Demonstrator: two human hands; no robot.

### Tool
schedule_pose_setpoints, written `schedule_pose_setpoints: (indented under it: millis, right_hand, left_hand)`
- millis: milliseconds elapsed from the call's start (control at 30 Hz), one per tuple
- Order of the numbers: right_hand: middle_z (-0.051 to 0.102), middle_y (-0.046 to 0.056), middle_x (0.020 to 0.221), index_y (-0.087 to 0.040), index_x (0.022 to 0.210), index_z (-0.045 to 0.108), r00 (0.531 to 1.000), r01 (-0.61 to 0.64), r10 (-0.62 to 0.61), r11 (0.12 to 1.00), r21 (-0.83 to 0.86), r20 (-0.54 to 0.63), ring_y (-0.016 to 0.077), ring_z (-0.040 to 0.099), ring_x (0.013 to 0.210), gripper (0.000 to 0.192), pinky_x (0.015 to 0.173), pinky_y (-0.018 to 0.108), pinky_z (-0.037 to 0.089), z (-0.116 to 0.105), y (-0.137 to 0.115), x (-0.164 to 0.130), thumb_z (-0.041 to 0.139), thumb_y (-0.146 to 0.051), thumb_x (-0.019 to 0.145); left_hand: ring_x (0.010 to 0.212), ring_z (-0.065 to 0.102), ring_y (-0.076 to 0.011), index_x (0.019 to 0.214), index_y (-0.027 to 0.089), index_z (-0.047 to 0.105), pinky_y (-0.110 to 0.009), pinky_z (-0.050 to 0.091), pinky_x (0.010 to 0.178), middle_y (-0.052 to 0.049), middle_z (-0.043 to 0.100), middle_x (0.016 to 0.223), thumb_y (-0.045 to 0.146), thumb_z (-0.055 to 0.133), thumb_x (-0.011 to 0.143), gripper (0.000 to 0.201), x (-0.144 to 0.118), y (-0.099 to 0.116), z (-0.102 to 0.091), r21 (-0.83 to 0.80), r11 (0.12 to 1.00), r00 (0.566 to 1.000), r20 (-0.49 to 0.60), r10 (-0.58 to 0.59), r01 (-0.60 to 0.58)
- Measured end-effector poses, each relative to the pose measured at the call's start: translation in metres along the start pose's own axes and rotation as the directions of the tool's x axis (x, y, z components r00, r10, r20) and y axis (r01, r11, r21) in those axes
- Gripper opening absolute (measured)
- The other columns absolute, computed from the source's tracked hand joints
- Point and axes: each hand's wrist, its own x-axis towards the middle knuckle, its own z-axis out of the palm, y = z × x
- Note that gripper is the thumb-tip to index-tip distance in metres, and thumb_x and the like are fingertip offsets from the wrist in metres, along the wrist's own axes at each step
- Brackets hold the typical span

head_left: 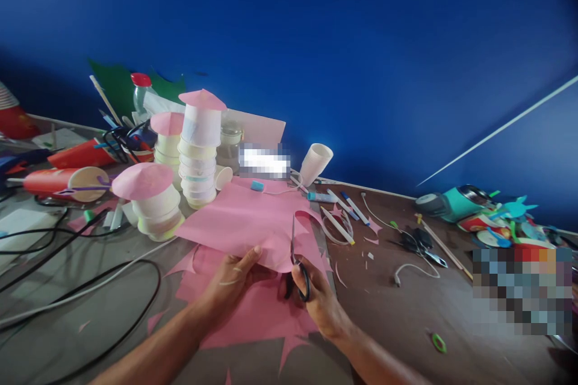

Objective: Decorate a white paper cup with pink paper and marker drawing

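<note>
My left hand (241,269) pinches the near edge of a pink paper sheet (244,216), thumb on top and fingers underneath. In my right hand (318,298) is a pair of scissors (303,280) with black handles. Their blade points away from me at the sheet's right part, where a strip of paper curls up beside it. Below the held sheet lies more pink paper (253,319). To the left stand stacked paper cups (197,162) topped with a pink paper cone (203,99), and a shorter stack (158,213) with a similar cone (143,180).
Pens (354,207), a glue stick (321,197) and pink scraps lie right of the sheet. Black cables (153,298) loop across the left side. A white cup stack (316,162) leans near the blue wall (361,60). Turquoise and red items (465,201) crowd the far right.
</note>
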Motion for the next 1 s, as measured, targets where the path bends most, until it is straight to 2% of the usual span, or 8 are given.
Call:
schedule_pose_setpoints:
  millis: [133,300,467,567,700,867,1000]
  right_hand:
    - [0.057,-0.001,0.059,-0.020,0.076,0.053,1.000,0.005,-0.005,1.000,0.013,0.009,0.0115,0.042,0.055,0.055,0.054,0.026,0.032,-0.0016,-0.0012,-0.0001,0.046,-0.073,0.087]
    - [0.051,-0.003,0.057,-0.020,0.083,0.060,0.998,0.003,-0.005,0.999,0.048,0.058,0.0130,0.041,0.055,0.059,0.055,0.027,0.032,-0.0008,-0.0046,-0.0045,0.047,-0.078,0.084]
    - [0.053,-0.001,0.062,-0.021,0.086,0.063,0.999,0.009,-0.009,1.000,-0.009,0.046,0.0150,0.044,0.059,0.060,0.058,0.029,0.036,0.0013,-0.0053,-0.0076,0.052,-0.080,0.079]
    - [0.055,-0.001,0.065,-0.021,0.087,0.060,0.999,-0.007,0.008,0.999,-0.032,0.033,0.0137,0.044,0.058,0.056,0.057,0.028,0.036,-0.0003,-0.0033,-0.0061,0.053,-0.076,0.081]
    - [0.057,0.000,0.064,-0.021,0.082,0.056,0.999,-0.014,0.014,1.000,-0.012,0.035,0.0136,0.046,0.058,0.054,0.056,0.028,0.036,-0.0040,-0.0022,-0.0032,0.052,-0.075,0.083]
    - [0.057,-0.001,0.060,-0.019,0.080,0.053,0.991,-0.102,0.091,0.990,0.100,0.103,0.0082,0.036,0.048,0.056,0.048,0.024,0.027,-0.0058,-0.0013,-0.0002,0.052,-0.075,0.084]
    - [0.057,-0.002,0.059,-0.018,0.080,0.053,0.990,-0.117,0.104,0.982,0.150,0.093,0.0062,0.034,0.046,0.057,0.046,0.022,0.024,-0.0057,0.0012,0.0012,0.053,-0.075,0.084]
  left_hand:
    - [0.068,0.073,-0.0236,0.070,0.015,0.073,-0.035,0.057,0.074,-0.007,0.076,0.066,0.046,0.079,0.074,0.032,-0.0005,0.0007,0.0021,-0.037,0.999,1.000,-0.016,-0.017,0.017]
    - [0.069,0.072,-0.0217,0.071,0.016,0.073,-0.032,0.057,0.074,-0.004,0.074,0.064,0.042,0.084,0.067,0.029,-0.0011,0.0049,0.0067,-0.072,0.997,0.996,-0.090,0.001,-0.007]
    - [0.069,0.072,-0.0209,0.073,0.016,0.073,-0.028,0.056,0.069,-0.004,0.075,0.067,0.038,0.079,0.074,0.023,-0.0026,0.0065,0.0085,-0.031,0.999,0.995,-0.088,0.037,-0.040]
    - [0.065,0.071,-0.0202,0.069,0.015,0.071,-0.029,0.056,0.068,-0.004,0.074,0.065,0.038,0.080,0.074,0.026,-0.0032,0.0062,0.0091,-0.032,0.999,0.994,-0.109,0.022,-0.026]
    - [0.062,0.071,-0.0202,0.067,0.013,0.070,-0.030,0.057,0.068,-0.005,0.074,0.063,0.041,0.080,0.073,0.030,-0.0039,0.0063,0.0098,-0.036,0.999,0.997,-0.078,-0.009,0.006]
    - [0.060,0.071,-0.0201,0.065,0.013,0.070,-0.030,0.058,0.067,-0.006,0.074,0.060,0.042,0.078,0.075,0.032,-0.0036,0.0036,0.0067,-0.020,1.000,0.998,-0.063,-0.010,0.009]
    - [0.063,0.072,-0.0210,0.066,0.012,0.070,-0.030,0.058,0.070,-0.007,0.074,0.062,0.042,0.076,0.078,0.033,-0.0025,0.0014,0.0040,-0.017,1.000,0.999,-0.037,-0.010,0.010]
